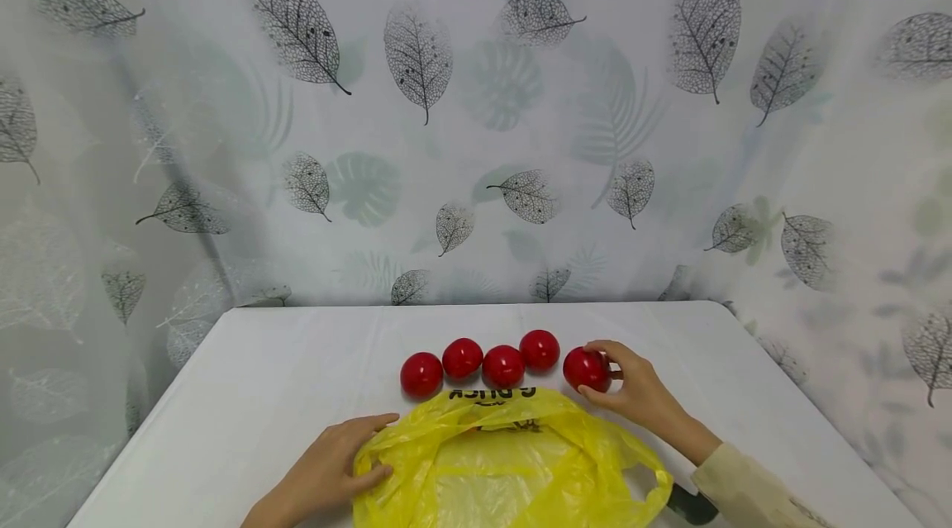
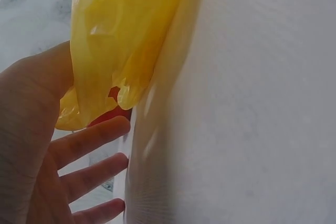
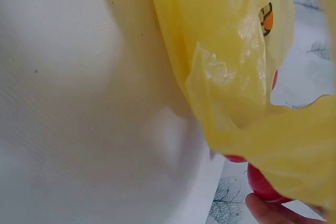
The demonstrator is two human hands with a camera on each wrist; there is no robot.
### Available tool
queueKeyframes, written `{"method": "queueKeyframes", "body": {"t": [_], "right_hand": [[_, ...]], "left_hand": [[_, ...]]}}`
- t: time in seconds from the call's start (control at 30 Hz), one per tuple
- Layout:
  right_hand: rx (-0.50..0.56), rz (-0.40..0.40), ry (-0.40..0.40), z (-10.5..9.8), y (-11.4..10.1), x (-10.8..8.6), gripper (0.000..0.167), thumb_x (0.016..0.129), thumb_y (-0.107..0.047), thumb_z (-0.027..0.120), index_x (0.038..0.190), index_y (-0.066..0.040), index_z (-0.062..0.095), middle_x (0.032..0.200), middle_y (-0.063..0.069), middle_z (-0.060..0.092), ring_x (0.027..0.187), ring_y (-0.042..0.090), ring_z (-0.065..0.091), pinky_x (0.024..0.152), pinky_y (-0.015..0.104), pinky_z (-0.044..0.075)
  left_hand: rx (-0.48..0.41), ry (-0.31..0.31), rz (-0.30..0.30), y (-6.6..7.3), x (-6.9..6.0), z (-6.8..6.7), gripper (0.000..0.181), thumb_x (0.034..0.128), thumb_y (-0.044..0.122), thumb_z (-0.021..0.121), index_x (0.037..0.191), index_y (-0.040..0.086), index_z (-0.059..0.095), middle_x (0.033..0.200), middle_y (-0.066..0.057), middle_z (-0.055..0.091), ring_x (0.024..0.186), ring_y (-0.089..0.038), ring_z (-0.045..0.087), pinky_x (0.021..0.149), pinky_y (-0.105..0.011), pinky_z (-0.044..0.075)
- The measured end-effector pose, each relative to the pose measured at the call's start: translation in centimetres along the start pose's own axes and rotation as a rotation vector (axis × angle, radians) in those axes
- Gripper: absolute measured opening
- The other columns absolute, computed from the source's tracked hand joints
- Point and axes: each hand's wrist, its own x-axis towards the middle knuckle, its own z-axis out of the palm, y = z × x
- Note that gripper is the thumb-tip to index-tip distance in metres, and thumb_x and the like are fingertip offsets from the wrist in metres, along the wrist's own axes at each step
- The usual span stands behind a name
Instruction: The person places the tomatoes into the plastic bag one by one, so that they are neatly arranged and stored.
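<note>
A row of several shiny red balls (image 1: 502, 367) sits on the white table behind a yellow plastic bag (image 1: 483, 495). At the row's right end my right hand (image 1: 632, 387) grips one red ball (image 1: 584, 368) between thumb and fingers. The bag hides part of that hand in the right wrist view, where fingertips (image 3: 262, 211) touch the ball's underside. My left hand (image 1: 327, 462) is at the bag's left edge, its thumb lying against the plastic. In the left wrist view the fingers (image 2: 94, 142) are spread and fairly straight; the bag covers the thumb.
The white table (image 1: 283, 371) ends at a leaf-patterned curtain (image 1: 476, 140) behind and at both sides. A dark object (image 1: 692, 505) lies partly under the right forearm, beside the bag's right handle (image 1: 658, 487).
</note>
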Motion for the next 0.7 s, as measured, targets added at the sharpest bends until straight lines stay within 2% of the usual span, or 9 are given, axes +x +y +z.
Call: {"method": "queueKeyframes", "body": {"t": [0.23,0.5,0.7], "right_hand": [[-0.014,-0.016,-0.003,-0.3,-0.4,-0.2,0.058,0.067,-0.004,0.087,0.117,-0.001,0.059,0.113,0.015,0.064,0.092,0.026,0.063,0.068,0.031,0.059],[-0.004,-0.059,-0.008,-0.9,-1.0,-0.3,0.059,0.066,-0.003,0.087,0.118,-0.002,0.059,0.113,0.013,0.064,0.090,0.024,0.063,0.067,0.028,0.058],[0.034,-0.065,-0.043,-1.4,-1.9,-0.5,0.057,0.069,-0.008,0.087,0.118,-0.004,0.059,0.114,0.013,0.064,0.091,0.023,0.063,0.067,0.027,0.058]], "left_hand": [[0.014,0.016,0.010,0.1,-0.2,0.1,0.056,0.0877,0.053,0.064,0.136,0.025,0.056,0.129,0.007,0.062,0.115,-0.022,0.059,0.096,-0.056,0.047],[0.039,0.049,0.040,0.1,-0.1,0.2,0.049,0.0891,0.049,0.065,0.131,0.023,0.060,0.126,0.008,0.064,0.112,-0.018,0.061,0.093,-0.051,0.050],[0.035,0.054,0.048,0.2,0.0,0.1,0.049,0.0895,0.051,0.063,0.129,0.021,0.062,0.124,0.007,0.065,0.110,-0.019,0.062,0.092,-0.052,0.050]]}}
